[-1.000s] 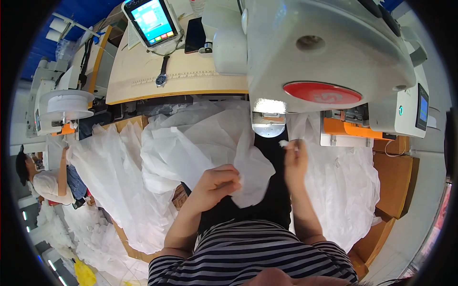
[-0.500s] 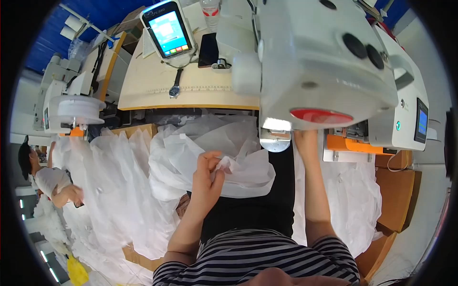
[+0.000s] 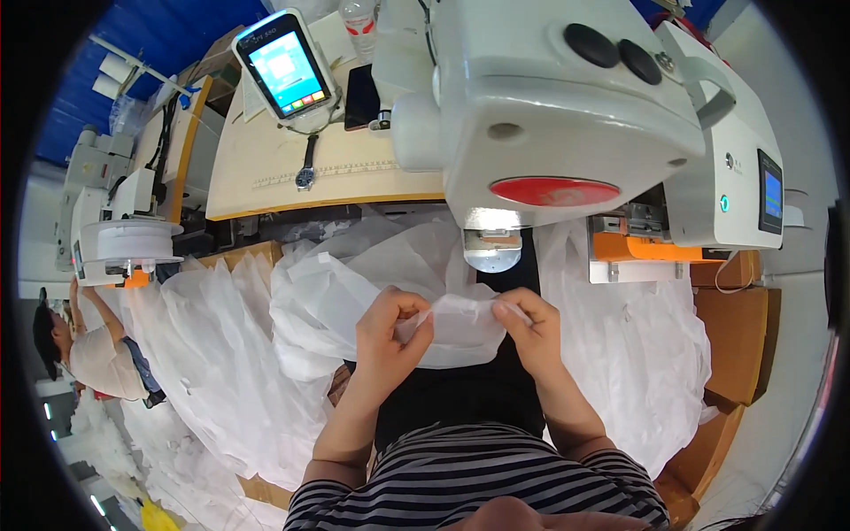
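Note:
A sheer white fabric (image 3: 341, 296) lies bunched over my lap, below the table's front edge. My left hand (image 3: 394, 329) pinches its upper edge between thumb and fingers. A short way to the right, my right hand (image 3: 531, 329) pinches the same edge, so a small stretch of cloth runs between the two hands. Just beyond my right hand hangs the rounded head of a white sewing machine (image 3: 567, 133), its lamp lit and a clear round guard (image 3: 493, 257) under it. Neither hand touches the machine.
On the wooden table (image 3: 354, 181) lie a wristwatch (image 3: 305, 175) and a black phone (image 3: 361, 97), beside a lit control screen (image 3: 285, 66) and a bottle (image 3: 360, 26). White fabric piles (image 3: 624, 354) hang on both sides. Cardboard boxes (image 3: 739, 341) stand at right. Another person (image 3: 102, 354) works far left.
My right hand has come back from beneath the machine head and now grips the fabric edge beside my left hand. The other person at far left has raised their arms.

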Motion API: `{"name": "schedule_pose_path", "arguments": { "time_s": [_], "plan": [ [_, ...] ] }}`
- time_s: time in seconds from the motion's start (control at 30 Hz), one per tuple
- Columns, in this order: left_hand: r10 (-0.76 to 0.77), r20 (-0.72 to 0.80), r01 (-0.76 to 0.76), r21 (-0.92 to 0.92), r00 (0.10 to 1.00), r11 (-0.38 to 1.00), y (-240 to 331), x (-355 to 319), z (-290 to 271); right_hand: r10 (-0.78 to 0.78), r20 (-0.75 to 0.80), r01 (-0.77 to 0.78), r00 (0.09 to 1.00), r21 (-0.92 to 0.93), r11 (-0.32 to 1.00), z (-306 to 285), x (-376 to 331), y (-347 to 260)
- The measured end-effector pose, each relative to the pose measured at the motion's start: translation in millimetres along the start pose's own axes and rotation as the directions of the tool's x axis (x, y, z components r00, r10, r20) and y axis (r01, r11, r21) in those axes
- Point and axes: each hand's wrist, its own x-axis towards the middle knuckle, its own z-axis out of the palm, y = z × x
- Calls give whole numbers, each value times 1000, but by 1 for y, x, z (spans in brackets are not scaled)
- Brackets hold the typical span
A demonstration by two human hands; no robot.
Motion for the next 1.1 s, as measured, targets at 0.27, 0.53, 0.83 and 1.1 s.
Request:
{"name": "schedule_pose_path", "arguments": {
  "time_s": [0.27,0.53,0.83,1.1],
  "plan": [
    [-121,-2,119,-164,993,979,9,-1,1,-223,-262,201,939,-109,973,18,-12,3],
    [346,2,-320,385,938,866,9,19,-1,-353,-236,271,905,-321,908,22,-11,8],
    [-43,-98,40,-28,994,999,10,-6,20,-378,-205,299,903,-333,894,26,-16,9],
    [18,-110,-29,-99,994,995,-4,-1,14,-568,-167,447,806,-457,769,26,-8,2]
  ]
}}
